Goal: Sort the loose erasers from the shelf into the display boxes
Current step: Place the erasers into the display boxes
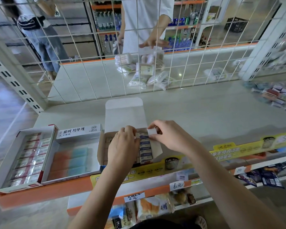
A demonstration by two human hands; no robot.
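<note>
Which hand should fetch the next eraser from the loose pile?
Right, probably. The pile lies far right on the shelf, on the right hand's side. That hand pinches a white eraser over the open box; the left hand rests on the box's rows.

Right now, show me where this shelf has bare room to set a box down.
Bare shelf top runs from the open box right to the loose eraser pile, and back to the wire grid. The front left is crowded: three display boxes side by side, both hands over the right one.

Bare forearms, no sleeves; dark garment (155, 224) below.
</note>
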